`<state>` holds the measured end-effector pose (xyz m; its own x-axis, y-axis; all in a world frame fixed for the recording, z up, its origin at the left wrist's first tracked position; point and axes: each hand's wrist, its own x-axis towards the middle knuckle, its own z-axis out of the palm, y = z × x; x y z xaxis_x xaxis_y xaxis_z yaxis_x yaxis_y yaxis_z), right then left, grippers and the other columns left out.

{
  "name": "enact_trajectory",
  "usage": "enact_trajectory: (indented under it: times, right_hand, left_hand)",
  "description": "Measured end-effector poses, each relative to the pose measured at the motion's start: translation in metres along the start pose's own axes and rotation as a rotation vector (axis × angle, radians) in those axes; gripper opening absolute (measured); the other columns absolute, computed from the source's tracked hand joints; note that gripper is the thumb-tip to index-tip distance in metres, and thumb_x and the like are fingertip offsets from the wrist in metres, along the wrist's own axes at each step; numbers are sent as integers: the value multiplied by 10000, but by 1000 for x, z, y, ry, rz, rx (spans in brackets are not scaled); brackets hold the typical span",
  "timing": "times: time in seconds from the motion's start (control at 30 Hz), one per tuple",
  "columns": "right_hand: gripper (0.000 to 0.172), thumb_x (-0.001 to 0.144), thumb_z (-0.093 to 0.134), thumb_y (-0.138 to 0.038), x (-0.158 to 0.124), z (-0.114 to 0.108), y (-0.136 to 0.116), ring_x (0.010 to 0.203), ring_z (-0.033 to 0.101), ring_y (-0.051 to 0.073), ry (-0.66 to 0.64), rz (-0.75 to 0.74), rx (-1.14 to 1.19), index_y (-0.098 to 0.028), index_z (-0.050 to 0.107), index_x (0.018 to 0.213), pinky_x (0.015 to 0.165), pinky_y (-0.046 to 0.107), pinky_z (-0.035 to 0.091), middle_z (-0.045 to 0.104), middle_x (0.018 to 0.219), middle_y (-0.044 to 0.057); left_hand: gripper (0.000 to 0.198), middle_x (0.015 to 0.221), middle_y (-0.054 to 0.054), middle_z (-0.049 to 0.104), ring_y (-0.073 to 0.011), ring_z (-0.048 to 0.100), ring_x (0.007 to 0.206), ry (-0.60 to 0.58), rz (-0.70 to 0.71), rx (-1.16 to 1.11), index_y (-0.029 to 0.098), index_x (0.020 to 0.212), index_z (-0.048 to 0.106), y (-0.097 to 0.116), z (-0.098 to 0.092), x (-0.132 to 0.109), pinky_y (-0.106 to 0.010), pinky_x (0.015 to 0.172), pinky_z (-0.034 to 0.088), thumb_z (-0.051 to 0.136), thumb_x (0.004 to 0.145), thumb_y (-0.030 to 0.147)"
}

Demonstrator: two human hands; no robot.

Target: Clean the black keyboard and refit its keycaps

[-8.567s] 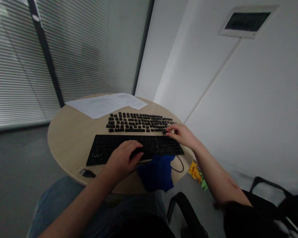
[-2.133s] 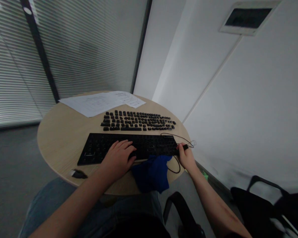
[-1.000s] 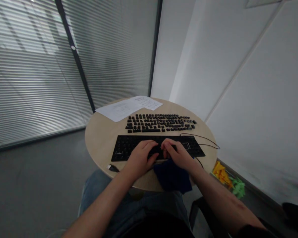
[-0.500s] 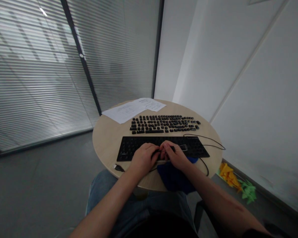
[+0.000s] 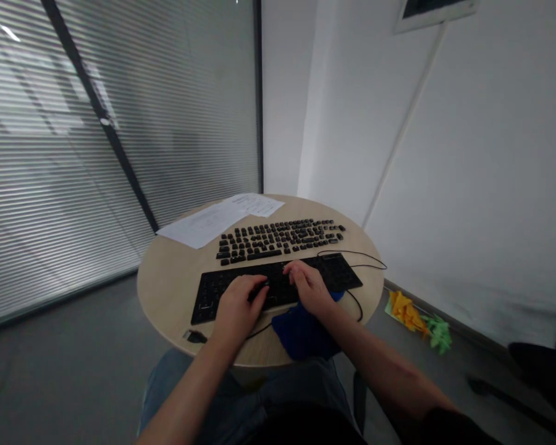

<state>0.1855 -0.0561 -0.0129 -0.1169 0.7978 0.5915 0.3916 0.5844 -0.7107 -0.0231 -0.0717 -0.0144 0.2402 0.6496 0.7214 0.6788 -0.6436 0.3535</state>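
A black keyboard base (image 5: 327, 275) without its keycaps lies across the near part of the round table. Above its left-middle part is my left hand (image 5: 241, 303), thumb and index finger curled towards each other around something small and dark that I cannot make out. My right hand (image 5: 308, 287) is over the middle of the base, its fingers drawn together; whatever may be between them is hidden. Loose black keycaps (image 5: 265, 253) lie in rows behind the base. A blue cloth (image 5: 301, 334) rests under my right wrist, hanging over the table's edge.
White printed sheets (image 5: 204, 225) lie at the table's (image 5: 171, 272) back left. A black cable (image 5: 375, 266) loops off the right side, and its USB plug (image 5: 194, 336) sits at the front left. Orange and green scraps (image 5: 408, 312) are on the floor by the wall.
My hands, which were together over the middle of the keyboard base, have moved apart, the left one leftwards. The whole view has turned a little to the right.
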Motion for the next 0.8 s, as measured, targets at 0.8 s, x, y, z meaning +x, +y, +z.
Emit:
enact_trajectory:
  times: [0.8]
  right_hand:
    - [196, 944, 673, -344, 6, 4, -9, 871, 665, 176, -178, -299, -298, -219, 735, 1081, 789, 264, 502, 718, 916, 45]
  left_hand:
    - [227, 799, -22, 711, -172, 663, 644, 0, 21, -58, 211, 1006, 706, -12, -4, 4, -282, 625, 560, 595, 937, 397]
